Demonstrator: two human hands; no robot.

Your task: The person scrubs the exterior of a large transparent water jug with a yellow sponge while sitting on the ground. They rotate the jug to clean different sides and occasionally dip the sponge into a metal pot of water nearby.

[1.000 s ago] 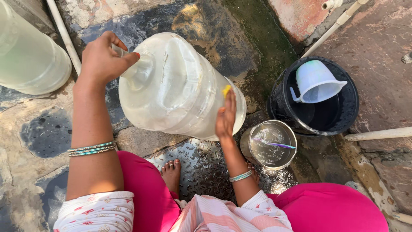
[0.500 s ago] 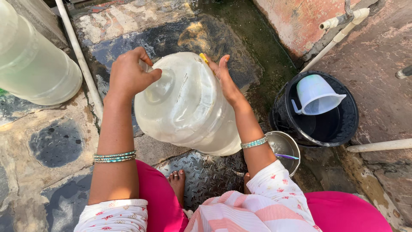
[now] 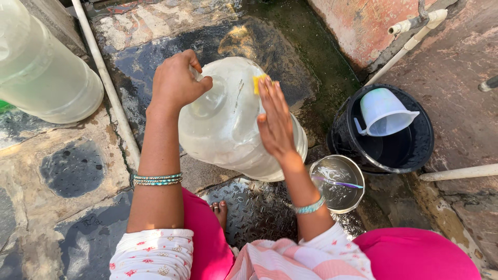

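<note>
A large clear jug (image 3: 236, 127) is held tilted on the wet stone floor (image 3: 72, 171), its neck gripped in the closed left hand (image 3: 176, 83). A yellow sponge (image 3: 258, 83) is pressed against the jug's side under the fingertips of the right hand (image 3: 275, 122), whose fingers are laid nearly flat on the plastic. Just below and to the right of the right hand, a steel pot (image 3: 337, 182) with water is seen on the floor. Further right, a black bucket (image 3: 415, 150) is stood with a pale mug (image 3: 384, 111) inside it. Well to the left of the left hand, a second jug (image 3: 44, 72) is laid beside a white pipe (image 3: 106, 83)
</note>
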